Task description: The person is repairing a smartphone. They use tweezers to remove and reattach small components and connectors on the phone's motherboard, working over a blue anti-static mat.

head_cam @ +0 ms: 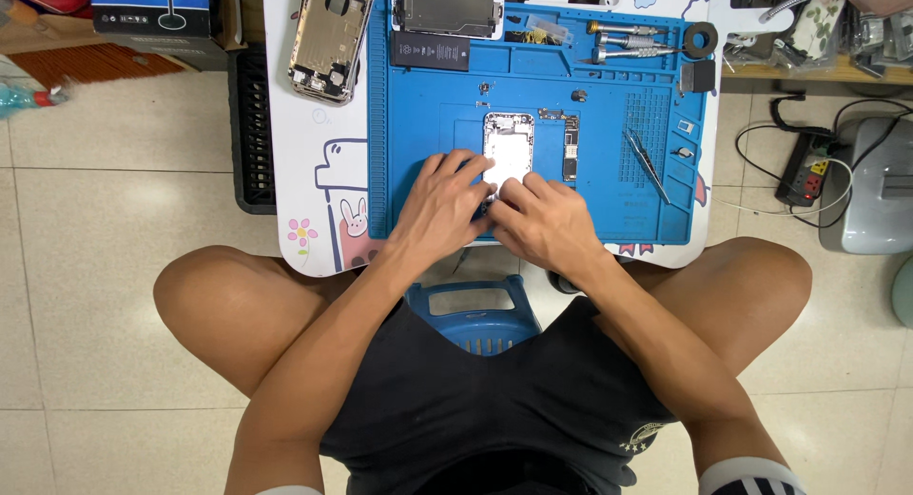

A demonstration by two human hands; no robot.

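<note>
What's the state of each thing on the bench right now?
Phone housing: opened, flat on mat, both hands on its near end.
Left hand: fingers on housing.
Right hand: fingers on housing.
Logic board: removed, beside housing.
Battery: out, on mat.
Tweezers: lying unused.

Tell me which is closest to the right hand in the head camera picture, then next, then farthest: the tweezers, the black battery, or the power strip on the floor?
From the right hand:
1. Tweezers, just right of it on the blue mat.
2. Black battery, at the mat's top left.
3. Power strip, far right on the floor.

The left hand (439,205) and right hand (545,219) hide the phone frame's (508,143) lower end, and tiny screws are unreadable.
</note>
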